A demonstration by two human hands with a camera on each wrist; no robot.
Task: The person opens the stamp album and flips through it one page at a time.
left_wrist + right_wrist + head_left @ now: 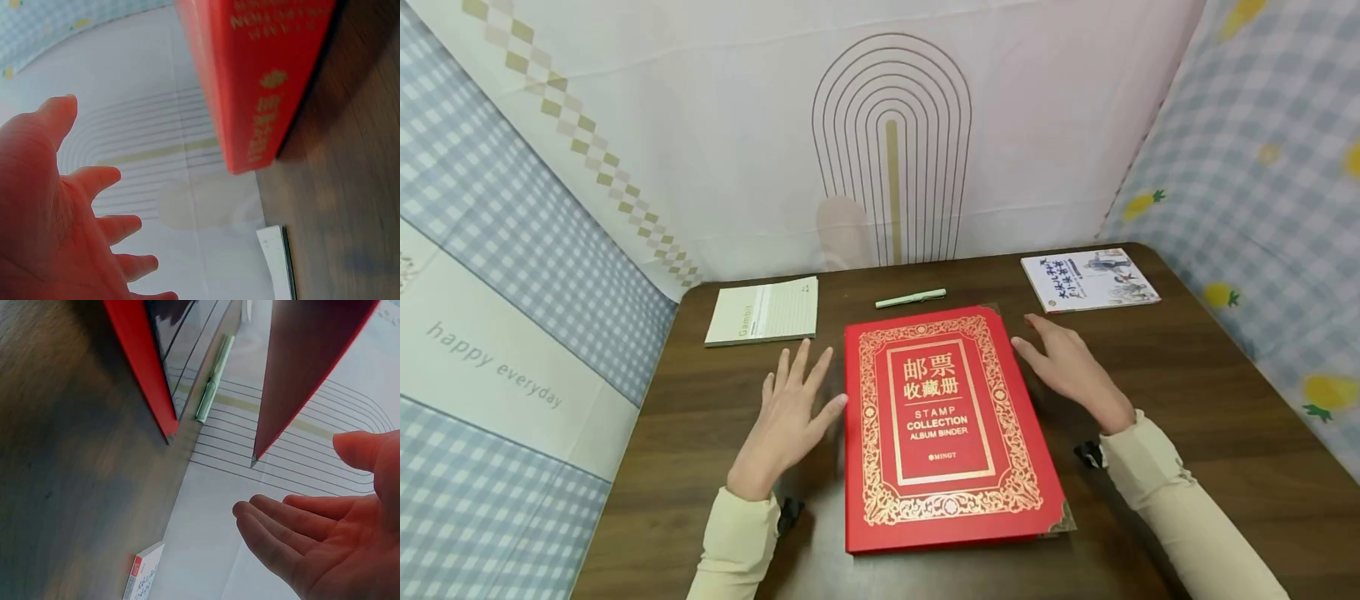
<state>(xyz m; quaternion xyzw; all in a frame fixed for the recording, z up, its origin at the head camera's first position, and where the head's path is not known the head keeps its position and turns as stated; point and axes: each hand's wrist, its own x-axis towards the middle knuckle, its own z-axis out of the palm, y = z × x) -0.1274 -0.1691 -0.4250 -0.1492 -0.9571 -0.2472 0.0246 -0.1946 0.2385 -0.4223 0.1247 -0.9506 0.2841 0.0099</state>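
Note:
A red stamp album (940, 433) with gold print lies in the middle of the table. Its front cover (300, 369) stands raised at the right side, with a wedge of space above the lower part, as the right wrist view shows. My left hand (786, 425) is spread beside the spine (256, 94), thumb tip close to it; the left wrist view shows a gap between them. Off the album's upper right edge hovers my right hand (1071, 367), fingers extended and holding nothing. In the right wrist view that hand (319, 537) is apart from the cover.
Behind the album lies a light green pen (912, 298). A pale notepad (763, 311) is at the back left, and a thin white booklet (1090, 279) at the back right. Printed cloth (737, 125) hangs around the table's (655, 467) back and sides.

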